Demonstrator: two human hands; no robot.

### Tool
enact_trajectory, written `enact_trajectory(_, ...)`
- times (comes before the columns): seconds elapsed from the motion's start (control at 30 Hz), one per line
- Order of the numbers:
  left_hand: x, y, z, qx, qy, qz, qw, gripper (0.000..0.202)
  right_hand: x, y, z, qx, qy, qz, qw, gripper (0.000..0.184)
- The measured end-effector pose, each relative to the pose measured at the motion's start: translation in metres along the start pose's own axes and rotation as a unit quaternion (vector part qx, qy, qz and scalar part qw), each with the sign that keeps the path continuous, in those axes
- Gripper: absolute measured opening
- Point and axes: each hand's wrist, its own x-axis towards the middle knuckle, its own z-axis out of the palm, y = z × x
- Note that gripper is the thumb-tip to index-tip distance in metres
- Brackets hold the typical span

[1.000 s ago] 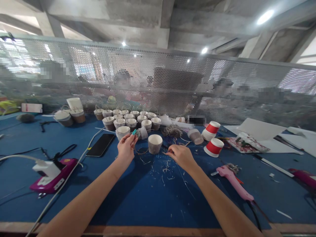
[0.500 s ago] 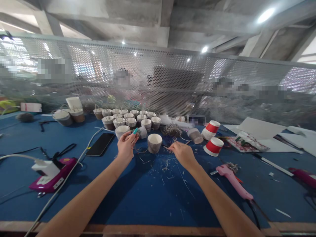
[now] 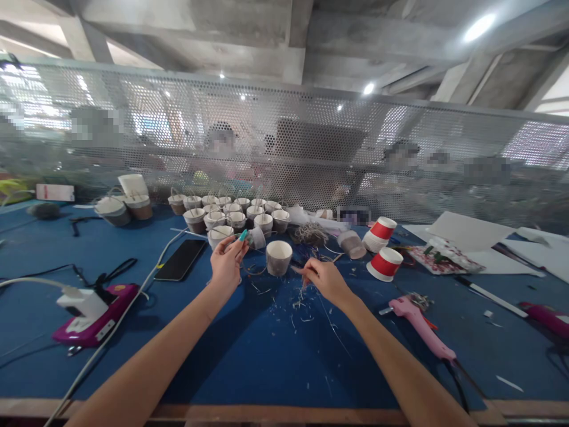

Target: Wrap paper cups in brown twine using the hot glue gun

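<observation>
Head view: blue tabletop (image 3: pixel 249 373) nearest, clippings (image 3: pixel 300 296) scattered on it, pink glue gun (image 3: pixel 424 329) lying to the right. Right hand (image 3: pixel 326 279), fingers bunched, sits just right of the upright grey-sided cup (image 3: pixel 279 262); can't tell from here if it pinches a strand. Left hand (image 3: pixel 226 265), thumb and fingers drawn together, is left of that cup, beside a tipped cup (image 3: pixel 258 238); its hold is unclear too. No handle arches over the upright cup, so I'd call it unfinished. Red cups (image 3: pixel 384 265) look bare, likely left to do; handled cups (image 3: pixel 195 223) crowd behind, apparently done. Beyond: perforated screen (image 3: pixel 320 142), blurred figures (image 3: pixel 222 139), concrete ceiling (image 3: pixel 240 29), lights (image 3: pixel 479 28).
</observation>
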Motion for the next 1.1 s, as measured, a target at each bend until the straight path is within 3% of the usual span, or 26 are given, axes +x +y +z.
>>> enact_trajectory(0.13, 0.0011, 0.0012, -0.0001, 0.001, 0.016, 0.000, 1.000, 0.028, -0.0020, 0.0015, 0.0042, -0.054, 0.013, -0.032, 0.998, 0.018)
enact_trajectory(0.3, 0.0000, 0.0010, 0.0001, 0.002, 0.019, -0.001, 1.000, 0.024, -0.0036, 0.0082, 0.0068, -0.165, 0.123, -0.121, 0.971, 0.014)
enact_trajectory(0.43, -0.0011, 0.0001, 0.0004, 0.007, 0.010, -0.004, 1.000, 0.025, -0.0043, 0.0091, 0.0051, -0.213, 0.174, -0.142, 0.951, 0.018)
enact_trajectory(0.57, -0.0016, -0.0011, 0.0000, 0.021, -0.001, -0.016, 1.000, 0.027, -0.0029, 0.0081, 0.0024, -0.235, 0.187, -0.147, 0.942, 0.019)
enact_trajectory(0.77, -0.0008, -0.0027, -0.0023, 0.038, -0.010, -0.029, 0.999, 0.020, -0.0007, 0.0086, -0.0004, -0.227, 0.197, -0.100, 0.948, 0.025)
enact_trajectory(0.97, -0.0010, -0.0038, -0.0025, 0.045, -0.027, -0.028, 0.998, 0.020, 0.0017, 0.0076, -0.0019, -0.154, 0.089, 0.025, 0.984, 0.022)
enact_trajectory(1.1, -0.0013, -0.0028, -0.0016, 0.048, -0.045, -0.019, 0.998, 0.023, 0.0029, 0.0025, -0.0029, -0.100, 0.048, 0.079, 0.991, 0.023)
